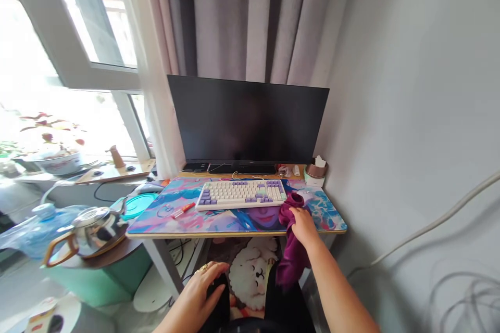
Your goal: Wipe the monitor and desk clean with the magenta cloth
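Gray curtains [226,21] hang behind a dark monitor [250,125], which stands beyond both hands on a brightly printed tabletop [156,218]. From the lower right, the right forearm [338,283] reaches forward, palm down; the right grip [303,226] is closed around a purple cloth [292,265], bunched on the tabletop just ahead of it and draped past the front edge below. Left of that grip lies a white-and-purple keyboard [242,192]. Lower down, the left grip [205,281] is loosely open near the left thigh [223,302], fingers slightly bent, thumb apart. A mark on the monitor's lower bezel is too small to read.
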The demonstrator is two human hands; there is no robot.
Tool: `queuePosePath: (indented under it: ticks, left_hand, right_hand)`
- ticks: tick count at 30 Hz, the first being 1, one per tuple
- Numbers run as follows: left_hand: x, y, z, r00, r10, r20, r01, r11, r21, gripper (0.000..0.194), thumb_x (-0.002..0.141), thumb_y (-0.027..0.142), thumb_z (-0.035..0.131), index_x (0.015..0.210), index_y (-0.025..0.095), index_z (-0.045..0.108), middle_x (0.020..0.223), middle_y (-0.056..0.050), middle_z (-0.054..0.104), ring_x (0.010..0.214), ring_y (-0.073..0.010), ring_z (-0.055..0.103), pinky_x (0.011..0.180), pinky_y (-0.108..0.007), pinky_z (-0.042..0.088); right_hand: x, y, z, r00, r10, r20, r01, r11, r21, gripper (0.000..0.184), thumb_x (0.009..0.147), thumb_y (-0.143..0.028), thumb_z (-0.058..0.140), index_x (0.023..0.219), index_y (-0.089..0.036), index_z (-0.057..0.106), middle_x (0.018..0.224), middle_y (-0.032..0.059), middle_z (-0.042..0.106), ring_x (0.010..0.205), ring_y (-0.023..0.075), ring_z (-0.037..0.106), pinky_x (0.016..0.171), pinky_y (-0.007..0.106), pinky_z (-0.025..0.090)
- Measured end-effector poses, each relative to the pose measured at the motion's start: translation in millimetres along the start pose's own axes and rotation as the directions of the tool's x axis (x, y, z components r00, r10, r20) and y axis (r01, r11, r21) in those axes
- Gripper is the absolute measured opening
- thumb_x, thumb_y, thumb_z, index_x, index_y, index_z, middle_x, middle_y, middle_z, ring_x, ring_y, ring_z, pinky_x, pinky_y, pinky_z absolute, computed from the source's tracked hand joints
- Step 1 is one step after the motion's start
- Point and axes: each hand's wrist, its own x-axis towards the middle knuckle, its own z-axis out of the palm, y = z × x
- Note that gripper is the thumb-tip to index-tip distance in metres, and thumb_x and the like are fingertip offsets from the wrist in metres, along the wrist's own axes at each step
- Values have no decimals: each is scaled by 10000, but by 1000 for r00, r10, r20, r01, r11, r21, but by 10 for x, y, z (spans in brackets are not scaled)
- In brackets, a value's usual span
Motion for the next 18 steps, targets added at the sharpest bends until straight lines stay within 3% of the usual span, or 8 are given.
queuePosePath:
  ticks: [5, 9, 12, 14, 16, 18]
  left_hand:
    - [-25, 33, -395, 984, -161, -72, 153, 982, -109, 509, 853, 506, 625, 1332, 623, 754, 1227, -5, 854, 1101, -389, 816, 960, -578, 704]
    - [135, -232, -616, 949, -271, -161, 244, 955, -171, 488, 878, 488, 602, 1340, 486, 759, 1140, -40, 859, 1032, -367, 807, 940, -585, 675]
    - [484, -487, -717, 937, -282, -207, 254, 955, -153, 496, 906, 436, 558, 1367, 339, 716, 1171, -97, 838, 1028, -334, 794, 963, -514, 655]
    - [792, -655, -759, 937, -269, -223, 247, 961, -120, 519, 928, 410, 526, 1403, 256, 669, 1233, -154, 808, 1059, -331, 784, 980, -480, 642]
    - [1101, -811, -774, 937, -257, -237, 248, 966, -68, 545, 940, 375, 509, 1442, 191, 618, 1275, -200, 778, 1100, -340, 771, 1016, -475, 624]
    - [1366, -956, -752, 937, -246, -249, 250, 968, -14, 558, 944, 326, 510, 1471, 155, 574, 1303, -216, 760, 1160, -346, 755, 1066, -477, 602]
  right_hand:
    - [230, 97, 35, 997, 38, -73, -39, 999, -8, 607, 901, 6, 468, 1435, -140, 718, 1350, 207, 774, 1284, 280, 720, 1105, 362, 514]
    - [191, 68, 153, 995, 46, -89, -48, 999, -20, 620, 869, -24, 526, 1454, -129, 699, 1362, 261, 757, 1249, 369, 747, 1091, 487, 566]
    - [170, 38, 189, 997, -53, -62, 54, 998, 17, 646, 833, -18, 518, 1418, -204, 719, 1357, 172, 789, 1293, 294, 750, 1160, 408, 565]
    - [223, 32, 151, 988, -120, -98, 133, 981, 139, 630, 860, -62, 484, 1415, -262, 705, 1373, 110, 798, 1312, 241, 748, 1182, 367, 565]
    - [352, 17, 72, 965, -122, -232, 189, 938, 292, 603, 895, -136, 460, 1447, -269, 663, 1427, 101, 772, 1351, 247, 728, 1214, 418, 558]
    - [550, -29, -20, 924, -83, -373, 230, 900, 369, 609, 900, -173, 460, 1485, -214, 623, 1493, 148, 725, 1414, 273, 685, 1261, 470, 519]
